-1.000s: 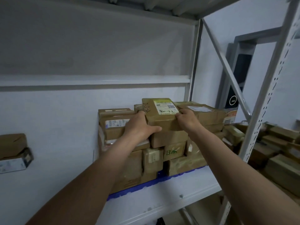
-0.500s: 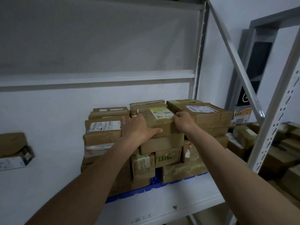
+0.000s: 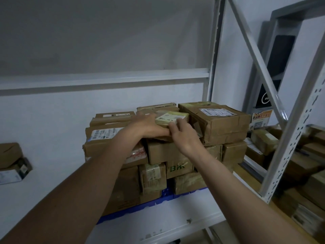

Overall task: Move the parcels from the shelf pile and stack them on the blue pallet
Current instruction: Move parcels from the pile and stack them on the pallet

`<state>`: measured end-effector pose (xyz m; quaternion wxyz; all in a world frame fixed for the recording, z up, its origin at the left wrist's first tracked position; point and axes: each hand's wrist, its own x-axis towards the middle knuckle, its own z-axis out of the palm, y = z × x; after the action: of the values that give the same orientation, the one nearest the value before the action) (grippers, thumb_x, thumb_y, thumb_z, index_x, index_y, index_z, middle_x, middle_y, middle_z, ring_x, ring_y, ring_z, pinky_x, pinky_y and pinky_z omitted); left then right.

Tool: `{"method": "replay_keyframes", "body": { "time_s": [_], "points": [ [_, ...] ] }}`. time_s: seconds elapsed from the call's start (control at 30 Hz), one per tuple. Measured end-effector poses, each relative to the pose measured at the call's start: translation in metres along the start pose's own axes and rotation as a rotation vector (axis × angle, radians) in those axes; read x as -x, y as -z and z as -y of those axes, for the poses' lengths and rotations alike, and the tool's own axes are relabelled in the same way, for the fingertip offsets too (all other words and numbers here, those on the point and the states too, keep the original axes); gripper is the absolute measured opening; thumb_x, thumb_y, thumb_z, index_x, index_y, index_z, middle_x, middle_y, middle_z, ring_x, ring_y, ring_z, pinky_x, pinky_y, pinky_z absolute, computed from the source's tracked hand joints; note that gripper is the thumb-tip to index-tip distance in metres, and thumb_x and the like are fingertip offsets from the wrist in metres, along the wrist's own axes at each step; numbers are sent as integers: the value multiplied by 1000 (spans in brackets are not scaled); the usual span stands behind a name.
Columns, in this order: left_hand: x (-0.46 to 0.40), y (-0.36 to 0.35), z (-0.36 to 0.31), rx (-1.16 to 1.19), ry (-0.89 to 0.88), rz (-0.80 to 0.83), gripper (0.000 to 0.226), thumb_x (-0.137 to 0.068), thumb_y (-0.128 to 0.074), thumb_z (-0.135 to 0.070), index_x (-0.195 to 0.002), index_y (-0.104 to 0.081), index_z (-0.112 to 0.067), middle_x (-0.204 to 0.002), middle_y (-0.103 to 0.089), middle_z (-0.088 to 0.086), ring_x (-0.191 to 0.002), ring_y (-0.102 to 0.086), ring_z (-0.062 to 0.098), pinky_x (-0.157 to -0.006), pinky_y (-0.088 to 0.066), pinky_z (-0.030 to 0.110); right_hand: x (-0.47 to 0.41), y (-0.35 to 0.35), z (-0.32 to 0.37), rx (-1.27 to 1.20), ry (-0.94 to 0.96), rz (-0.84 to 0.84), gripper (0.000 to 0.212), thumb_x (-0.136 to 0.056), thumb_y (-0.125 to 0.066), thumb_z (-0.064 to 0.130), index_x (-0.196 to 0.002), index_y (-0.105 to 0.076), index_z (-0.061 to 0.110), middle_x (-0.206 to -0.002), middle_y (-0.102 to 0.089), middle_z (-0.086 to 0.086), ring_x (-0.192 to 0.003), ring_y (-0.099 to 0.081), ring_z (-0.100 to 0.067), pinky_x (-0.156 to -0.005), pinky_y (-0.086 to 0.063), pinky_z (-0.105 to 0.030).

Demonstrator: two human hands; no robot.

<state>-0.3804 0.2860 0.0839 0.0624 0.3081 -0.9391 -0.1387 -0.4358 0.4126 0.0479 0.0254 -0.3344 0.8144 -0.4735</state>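
Observation:
A small cardboard parcel (image 3: 173, 118) with a yellow-green label lies on top of a stack of brown parcels (image 3: 175, 155). The stack stands on the blue pallet (image 3: 151, 206), of which only the front edge shows, on a white shelf (image 3: 158, 224). My left hand (image 3: 149, 126) lies over the small parcel's left side and holds it. My right hand (image 3: 184, 136) rests against its front right corner, fingers bent on it. A larger box (image 3: 216, 120) sits right beside it.
A grey diagonal brace (image 3: 258, 62) and a perforated upright (image 3: 297, 136) frame the shelf on the right. Beyond them lies a loose pile of parcels (image 3: 302, 173). Two parcels (image 3: 12, 162) sit at the far left. A shelf beam (image 3: 105, 80) runs above the stack.
The small labelled parcel has gone down from above the stack onto its top, further back. Both hands moved in with it, and my right hand shifted to its front corner.

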Motion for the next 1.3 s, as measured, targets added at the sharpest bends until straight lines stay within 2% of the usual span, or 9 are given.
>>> {"method": "replay_keyframes", "body": {
  "time_s": [0.13, 0.2, 0.3, 0.4, 0.5, 0.63, 0.83, 1.03, 1.3],
  "points": [
    [-12, -1, -4, -128, 15, 105, 101, -64, -49, -77, -148, -26, -26, -156, -13, 20, -142, -13, 42, -112, -27, 49, 3, -3, -1, -1, -3, 29, 34, -101, -33, 35, -111, -56, 11, -120, -55, -15, -109, -50, -29, -79, -31, -28],
    [-16, -4, -8, -131, 14, 104, 102, -59, -50, -76, -144, -33, -22, -154, -22, 21, -140, -17, 42, -111, -28, 48, 2, 0, -3, -11, -6, 25, 29, -101, -35, 32, -95, -53, 11, -105, -57, -14, -96, -51, -26, -75, -32, -28],
    [-19, -1, -9, -77, -38, 44, 100, -43, -58, -76, -128, -47, -25, -134, -46, 11, -123, -40, 34, -99, -40, 42, -1, 8, -5, 23, -9, -8, 32, -100, -37, 29, -113, -59, 8, -115, -60, -14, -108, -54, -28, -89, -42, -35],
    [-24, 12, 4, 43, -123, 108, 107, -47, -71, -66, -141, -34, -32, -137, -43, 3, -117, -41, 23, -96, -39, 34, -8, 20, -16, 102, -13, -107, 37, -99, -40, 23, -133, -47, 9, -137, -46, -14, -125, -43, -29, -106, -36, -42],
    [-27, 24, 19, 94, -200, 234, 115, -51, -78, -54, -148, -20, -34, -147, -32, 2, -120, -36, 18, -101, -34, 31, -15, 30, -30, 246, 14, -196, 43, -97, -43, 15, -139, -40, 8, -142, -35, -15, -132, -32, -30, -109, -29, -39],
    [-30, 21, 28, 82, -257, 300, 108, -67, -81, -33, -151, -12, -36, -155, -12, -3, -138, -18, 21, -113, -23, 40, -21, 30, -41, 444, 78, -173, 43, -95, -42, 15, -137, -41, 7, -143, -34, -15, -132, -27, -30, -109, -27, -39],
    [-35, 20, 27, 11, -285, 324, 103, -74, -73, -22, -151, -7, -37, -156, -9, -1, -140, -14, 23, -114, -25, 46, -26, 22, -50, 731, 168, -186, 38, -99, -34, 30, -127, -51, 9, -135, -50, -14, -130, -34, -32, -112, -21, -41],
    [-36, 21, 28, -18, -327, 382, 91, -79, -69, -17, -150, -15, -37, -155, -8, -4, -141, -13, 21, -113, -22, 40, -28, 23, -49, 754, 185, -214, 45, -99, -35, 42, -119, -57, 9, -121, -60, -16, -122, -44, -33, -109, -24, -41],
    [-38, 13, 28, -45, -359, 339, 97, -76, -76, -28, -150, -14, -39, -155, -6, -6, -142, -11, 21, -111, -22, 39, -32, 26, -44, 679, 125, -148, 50, -99, -33, 46, -125, -52, 8, -126, -53, -18, -121, -40, -32, -103, -29, -40]
  ]
}}
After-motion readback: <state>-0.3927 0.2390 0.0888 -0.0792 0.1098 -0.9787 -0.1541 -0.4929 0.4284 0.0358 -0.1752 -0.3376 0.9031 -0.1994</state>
